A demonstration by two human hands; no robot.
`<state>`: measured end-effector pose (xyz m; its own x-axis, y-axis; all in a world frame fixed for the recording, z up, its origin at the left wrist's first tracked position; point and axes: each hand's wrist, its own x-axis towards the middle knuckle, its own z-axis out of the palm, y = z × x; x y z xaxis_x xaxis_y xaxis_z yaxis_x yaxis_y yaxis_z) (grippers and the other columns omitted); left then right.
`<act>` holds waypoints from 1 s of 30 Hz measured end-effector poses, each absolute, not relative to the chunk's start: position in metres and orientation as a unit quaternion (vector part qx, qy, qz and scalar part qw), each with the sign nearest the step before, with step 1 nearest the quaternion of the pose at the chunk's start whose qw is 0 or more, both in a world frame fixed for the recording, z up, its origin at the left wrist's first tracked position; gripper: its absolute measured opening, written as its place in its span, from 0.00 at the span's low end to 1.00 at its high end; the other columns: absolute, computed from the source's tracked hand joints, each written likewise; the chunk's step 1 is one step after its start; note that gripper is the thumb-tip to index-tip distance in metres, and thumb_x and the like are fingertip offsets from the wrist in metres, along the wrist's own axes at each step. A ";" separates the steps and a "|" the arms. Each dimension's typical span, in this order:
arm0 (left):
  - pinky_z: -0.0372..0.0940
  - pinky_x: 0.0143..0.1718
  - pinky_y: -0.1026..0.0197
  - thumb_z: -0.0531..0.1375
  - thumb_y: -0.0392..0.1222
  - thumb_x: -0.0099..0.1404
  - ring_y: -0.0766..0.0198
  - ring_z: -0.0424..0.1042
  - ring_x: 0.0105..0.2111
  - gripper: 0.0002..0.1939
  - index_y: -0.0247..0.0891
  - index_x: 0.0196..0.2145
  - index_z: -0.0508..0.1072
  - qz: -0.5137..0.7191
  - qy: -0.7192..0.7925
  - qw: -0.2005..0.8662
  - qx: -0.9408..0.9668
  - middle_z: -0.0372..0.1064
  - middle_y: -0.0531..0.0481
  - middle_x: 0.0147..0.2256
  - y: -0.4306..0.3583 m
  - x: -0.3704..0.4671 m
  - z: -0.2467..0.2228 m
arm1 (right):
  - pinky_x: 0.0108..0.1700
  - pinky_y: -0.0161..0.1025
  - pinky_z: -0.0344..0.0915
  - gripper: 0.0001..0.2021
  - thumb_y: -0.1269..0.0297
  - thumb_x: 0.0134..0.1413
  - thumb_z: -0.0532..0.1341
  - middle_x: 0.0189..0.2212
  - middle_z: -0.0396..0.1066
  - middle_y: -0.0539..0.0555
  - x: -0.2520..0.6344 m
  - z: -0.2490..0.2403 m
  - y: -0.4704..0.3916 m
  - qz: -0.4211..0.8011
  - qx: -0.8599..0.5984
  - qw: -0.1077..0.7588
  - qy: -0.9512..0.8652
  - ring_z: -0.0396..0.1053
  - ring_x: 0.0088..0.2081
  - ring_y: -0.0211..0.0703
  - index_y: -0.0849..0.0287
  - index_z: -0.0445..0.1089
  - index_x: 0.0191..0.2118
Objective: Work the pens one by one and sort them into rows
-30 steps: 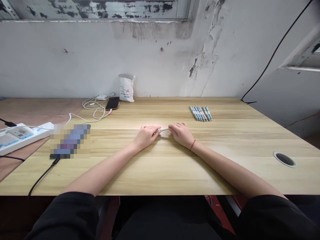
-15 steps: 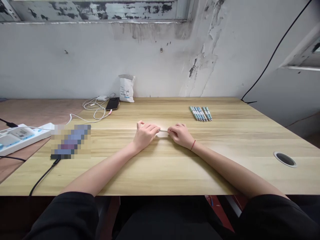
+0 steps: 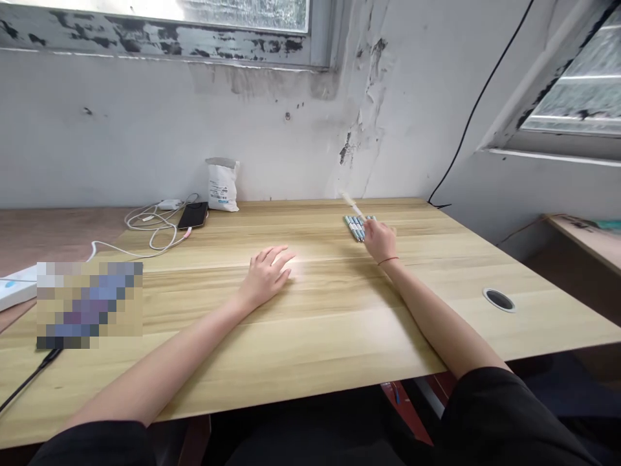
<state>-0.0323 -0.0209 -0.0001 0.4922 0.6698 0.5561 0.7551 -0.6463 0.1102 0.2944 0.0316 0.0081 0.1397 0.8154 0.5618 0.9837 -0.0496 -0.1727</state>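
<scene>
My right hand [image 3: 381,239] is closed on a pale, slender pen [image 3: 354,206], which points up and away toward the wall and is smeared by motion. It is at the row of blue-green pens [image 3: 354,228] with white bands, lying side by side on the far part of the table, and covers some of them. My left hand [image 3: 266,275] holds nothing, fingers spread, just over or on the wooden tabletop; contact is hard to tell.
A white packet [image 3: 223,184] stands against the wall. Left of it lie a black phone [image 3: 193,215] and a coiled white cable [image 3: 154,226]. A blurred-out device [image 3: 92,304] and a power strip [image 3: 17,288] are at left. At right, a round cable hole [image 3: 499,300] pierces the tabletop.
My left hand has let go of the pen and its fingers have spread. The right hand has carried the pen away to the row of pens. The view has turned right.
</scene>
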 end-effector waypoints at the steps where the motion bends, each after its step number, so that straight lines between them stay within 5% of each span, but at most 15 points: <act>1: 0.55 0.51 0.53 0.52 0.43 0.64 0.56 0.60 0.53 0.16 0.47 0.50 0.67 -0.280 -0.414 0.063 -0.864 0.62 0.48 0.53 -0.019 -0.033 -0.002 | 0.40 0.42 0.52 0.17 0.64 0.61 0.44 0.33 0.71 0.61 0.314 0.008 0.035 -0.152 -0.749 0.264 -0.589 0.64 0.38 0.49 0.62 0.69 0.41; 8: 0.59 0.49 0.55 0.51 0.41 0.65 0.59 0.64 0.48 0.16 0.42 0.51 0.65 -0.275 -0.403 0.009 -0.873 0.67 0.47 0.47 -0.013 -0.036 -0.007 | 0.35 0.40 0.56 0.18 0.64 0.60 0.46 0.40 0.71 0.67 0.387 -0.008 0.041 0.003 -0.869 0.153 -0.470 0.68 0.42 0.52 0.65 0.69 0.44; 20: 0.62 0.46 0.58 0.51 0.43 0.65 0.61 0.68 0.44 0.12 0.43 0.45 0.69 -0.272 -0.379 -0.030 -0.884 0.70 0.49 0.42 -0.012 -0.036 -0.006 | 0.33 0.40 0.55 0.21 0.55 0.61 0.44 0.37 0.72 0.65 0.370 -0.010 0.044 -0.039 -0.841 0.152 -0.517 0.68 0.38 0.51 0.62 0.70 0.41; 26: 0.61 0.37 0.60 0.50 0.45 0.65 0.63 0.68 0.33 0.12 0.40 0.31 0.70 -0.257 -0.413 -0.027 -0.873 0.69 0.50 0.30 -0.017 -0.032 -0.002 | 0.33 0.38 0.53 0.16 0.63 0.60 0.46 0.37 0.71 0.62 0.320 -0.009 0.038 -0.141 -0.756 0.183 -0.612 0.67 0.37 0.47 0.62 0.69 0.35; 30: 0.57 0.29 0.62 0.48 0.48 0.66 0.64 0.66 0.26 0.17 0.40 0.24 0.67 -0.209 -0.424 -0.021 -0.881 0.67 0.51 0.24 -0.012 -0.029 -0.001 | 0.30 0.37 0.51 0.17 0.60 0.61 0.45 0.31 0.72 0.57 0.254 -0.009 0.028 -0.089 -0.662 0.166 -0.725 0.68 0.31 0.43 0.59 0.69 0.34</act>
